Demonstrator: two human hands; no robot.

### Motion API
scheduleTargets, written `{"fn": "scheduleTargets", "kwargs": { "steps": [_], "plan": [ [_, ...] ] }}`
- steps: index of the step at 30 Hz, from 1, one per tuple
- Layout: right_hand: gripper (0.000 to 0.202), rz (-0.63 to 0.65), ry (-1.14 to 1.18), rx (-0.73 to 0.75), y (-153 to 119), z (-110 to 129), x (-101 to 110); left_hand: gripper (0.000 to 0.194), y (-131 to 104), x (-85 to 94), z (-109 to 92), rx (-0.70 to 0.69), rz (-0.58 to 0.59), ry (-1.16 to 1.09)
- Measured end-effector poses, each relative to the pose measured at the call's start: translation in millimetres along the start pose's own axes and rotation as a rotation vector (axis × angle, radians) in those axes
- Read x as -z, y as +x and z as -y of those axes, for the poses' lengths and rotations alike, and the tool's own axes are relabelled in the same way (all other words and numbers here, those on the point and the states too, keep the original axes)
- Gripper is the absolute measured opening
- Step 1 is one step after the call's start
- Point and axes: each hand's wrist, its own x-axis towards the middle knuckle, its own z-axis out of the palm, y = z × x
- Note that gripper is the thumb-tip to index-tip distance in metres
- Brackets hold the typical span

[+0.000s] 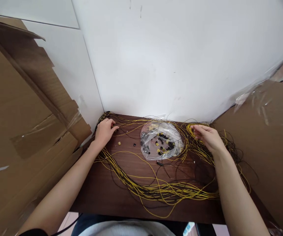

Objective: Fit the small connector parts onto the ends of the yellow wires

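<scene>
Clock centred on the clear plastic bag point(146, 152); brown tabletop point(102, 196) beneath; nearest, at 6 o'clock, the bundle of yellow and black wires point(166, 193) sweeps across in a curve; a small black piece point(159, 163) lies just beside the bag, also at 6; the bag holds small black and yellow parts point(164, 137); toward 9, a pale piece point(119, 143) and a black bit point(134, 144) lie apart; left hand point(105, 129) at 9, among wire ends, thumb and forefinger slightly parted, grip on a strand cannot be told; right hand point(206, 135) at 3, fingertips close together at the yellow wire coil point(189, 130), clamping cannot be told; cardboard point(20, 98) stands beyond at 10; white wall point(156, 49) at 12.
</scene>
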Motion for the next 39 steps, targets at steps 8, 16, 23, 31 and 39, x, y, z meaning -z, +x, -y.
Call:
{"fn": "scheduleTargets", "kwargs": {
  "steps": [8, 16, 23, 31, 39],
  "plan": [
    [0.031, 0.007, 0.062, 0.048, -9, 25, 9, 0.044, -1, 4.5, -9, -0.062, 0.054, 0.090],
    [0.066, -0.145, -1.018, 0.500, -4, 28, -14, 0.112, 21, -13.0, -32, -0.363, 0.589, 0.009],
    [0.044, 0.338, -0.807, 0.855, -1, 45, -106, 0.084, 52, -37.3, -27, -0.273, 0.444, 0.018],
    [0.057, 0.680, -0.966, 0.827, 39, 3, -208, 0.014, 55, -50.0, -27, -0.292, 0.282, -0.118],
    [0.014, 0.554, -1.248, 0.941, 53, -5, -239, 0.007, 57, -58.3, -21, -0.252, 0.255, -0.269]
  ]
}}
